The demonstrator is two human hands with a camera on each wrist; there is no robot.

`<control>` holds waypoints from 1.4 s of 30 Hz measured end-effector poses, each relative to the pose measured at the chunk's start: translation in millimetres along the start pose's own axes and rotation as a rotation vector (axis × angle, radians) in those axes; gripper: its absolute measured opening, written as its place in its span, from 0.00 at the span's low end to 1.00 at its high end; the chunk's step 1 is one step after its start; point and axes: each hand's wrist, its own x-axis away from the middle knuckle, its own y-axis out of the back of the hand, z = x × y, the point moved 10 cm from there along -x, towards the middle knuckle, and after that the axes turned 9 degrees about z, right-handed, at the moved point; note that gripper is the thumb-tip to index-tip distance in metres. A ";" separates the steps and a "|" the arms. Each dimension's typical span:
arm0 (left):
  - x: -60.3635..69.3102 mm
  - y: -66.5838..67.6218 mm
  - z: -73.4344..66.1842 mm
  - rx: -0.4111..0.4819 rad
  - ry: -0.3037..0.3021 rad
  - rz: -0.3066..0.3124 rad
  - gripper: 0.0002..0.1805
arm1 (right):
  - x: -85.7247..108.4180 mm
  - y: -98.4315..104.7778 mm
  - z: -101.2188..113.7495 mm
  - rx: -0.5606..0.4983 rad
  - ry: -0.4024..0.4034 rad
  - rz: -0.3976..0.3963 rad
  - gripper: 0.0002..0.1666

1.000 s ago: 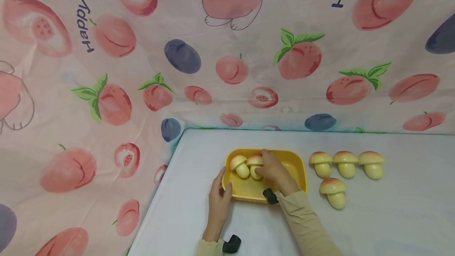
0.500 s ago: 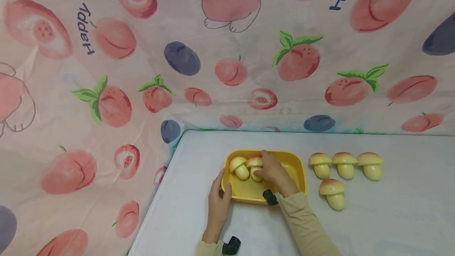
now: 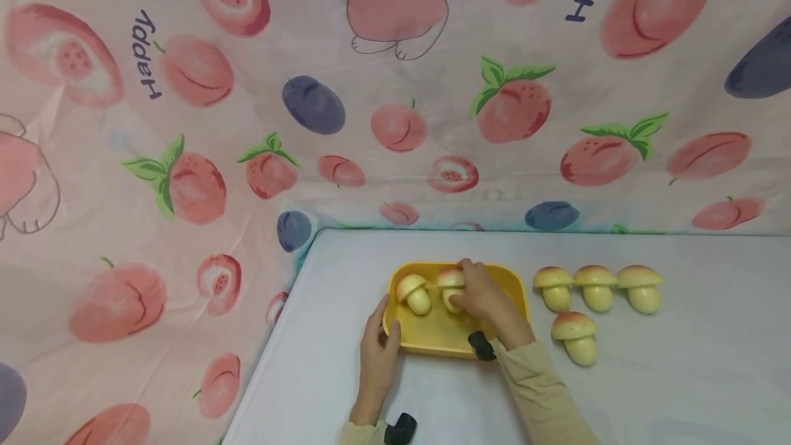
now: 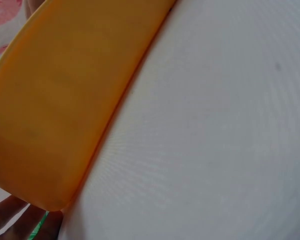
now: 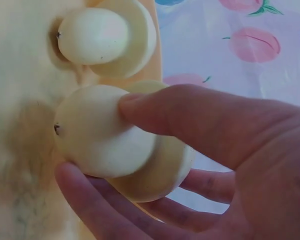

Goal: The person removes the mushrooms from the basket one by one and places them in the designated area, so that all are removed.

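A yellow tray [image 3: 432, 345] stands on the white table. My left hand [image 3: 378, 356] grips its left end, fingers along the outer wall and thumb by the front corner; in the left wrist view some fingers [image 4: 25, 220] show at the tray's corner. Inside the tray my right hand [image 3: 488, 297] holds a toy mushroom [image 3: 450, 279], yellow with a reddish cap. The right wrist view shows the thumb on the pale stem of this mushroom [image 5: 102, 132] and fingers beneath and around it. Left of it, slightly apart, lies a second mushroom [image 3: 415, 294] in the tray.
Right of the tray, three mushrooms [image 3: 594, 287] lie in a row, almost touching. One more mushroom [image 3: 576, 338] lies in front of them. A fruit-patterned cloth [image 3: 395, 122] rises behind and left of the white table [image 3: 680, 376].
My right hand has shifted a little to the right with its mushroom, widening the gap to the other one in the tray. The left hand keeps its grip.
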 end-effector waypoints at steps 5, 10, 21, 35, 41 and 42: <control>1.2 0.5 0.3 -0.001 -0.007 -0.009 0.26 | 8.9 3.8 -2.8 -0.004 -0.006 -0.020 0.35; 1.4 1.3 0.2 -0.004 0.000 -0.009 0.26 | 18.5 5.9 -5.8 -0.018 -0.004 -0.027 0.36; 0.7 -0.3 1.0 0.011 0.018 -0.001 0.26 | 40.2 20.4 -16.4 -0.006 0.004 -0.063 0.36; 2.2 1.2 -2.3 -0.018 -0.039 -0.008 0.25 | 61.9 36.7 -26.1 -0.020 -0.015 -0.107 0.37; 1.8 0.9 -2.5 -0.008 -0.042 -0.002 0.26 | 68.2 42.5 -30.4 -0.002 -0.012 -0.124 0.38; 1.7 0.9 -2.7 -0.007 -0.043 -0.001 0.26 | 69.1 43.3 -31.1 -0.001 -0.011 -0.128 0.38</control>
